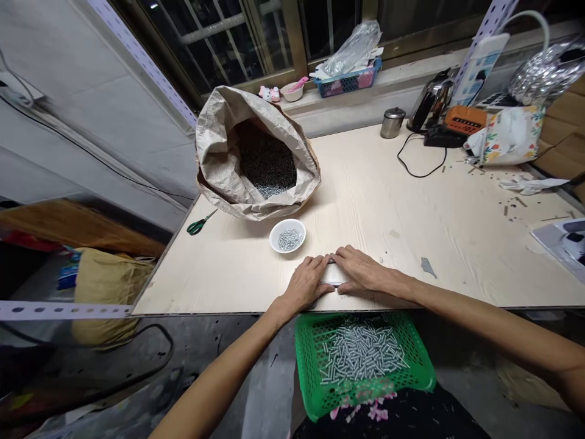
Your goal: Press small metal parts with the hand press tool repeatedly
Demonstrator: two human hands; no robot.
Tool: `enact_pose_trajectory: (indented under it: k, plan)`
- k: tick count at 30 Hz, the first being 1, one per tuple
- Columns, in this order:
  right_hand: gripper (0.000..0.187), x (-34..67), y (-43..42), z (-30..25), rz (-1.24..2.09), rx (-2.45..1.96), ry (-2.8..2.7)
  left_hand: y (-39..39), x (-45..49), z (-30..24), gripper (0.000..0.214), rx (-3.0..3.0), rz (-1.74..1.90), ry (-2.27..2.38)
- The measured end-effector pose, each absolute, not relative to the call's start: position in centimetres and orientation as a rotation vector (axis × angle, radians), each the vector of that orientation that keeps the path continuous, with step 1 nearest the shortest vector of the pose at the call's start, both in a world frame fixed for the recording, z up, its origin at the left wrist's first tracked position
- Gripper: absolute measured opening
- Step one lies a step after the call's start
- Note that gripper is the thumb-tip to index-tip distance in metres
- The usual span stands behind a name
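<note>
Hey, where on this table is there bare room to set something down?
The widest bare patch is mid-table, between the open sack and the metal canister. Another lies front left, bordered by the scissors, white bowl and left hand. The back right is crowded: kettle, orange box, floral bag.

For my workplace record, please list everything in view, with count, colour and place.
Table: 1, pale, centre
Sack: 1, beige, back left
Scissors: 1, green, table's left
Bowl: 1, white, before sack
Large basket: 1, green, below table edge
Metal pins: many, silvery, bowl, basket
Small basket: 1, blue, windowsill
Canister: 1, silvery, table's back
Kettle: 1, silvery, beside canister
Box: 1, orange, beside kettle
Further clutter: uncounted, mixed, left and right
Flat piece: 1, pale, front edge
Left hand, right hand: 2, bare, around piece
</note>
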State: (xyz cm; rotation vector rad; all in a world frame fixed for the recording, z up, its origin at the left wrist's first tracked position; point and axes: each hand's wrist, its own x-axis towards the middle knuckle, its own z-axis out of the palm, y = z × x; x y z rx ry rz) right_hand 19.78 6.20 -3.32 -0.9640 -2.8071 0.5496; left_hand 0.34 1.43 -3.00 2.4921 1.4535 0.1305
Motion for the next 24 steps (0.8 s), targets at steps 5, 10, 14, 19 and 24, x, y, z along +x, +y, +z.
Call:
enact_pose_trajectory:
  k: [5,10,14,19,24]
  plan:
    - [0.024,20.1,5.6,-4.2,0.406,-1.025,-2.74,2.1,0.9,-3.2,0.034,2.524,0.022,1.509]
    - [0.01,19.1,6.0,-5.3,0.37,-1.051,-2.721,1.5,1.9,-4.2,0.02,2.471,0.073,1.67]
    - [0.039,19.9,6.9,-4.8,0.423,-0.964,-2.729,1.1,0.6,-4.0,0.033,2.389,0.342,1.723]
    - [0.053,21.5,7.0,-5.0,0.466,-0.967,-2.586,-1.6,-2.9,-2.2,0.023,2.094,0.732,2.072]
    - [0.028,20.0,6.9,-5.5,0.431,-1.049,-2.511,-4.3,-3.3,-1.6,0.022,1.979,0.372,2.19]
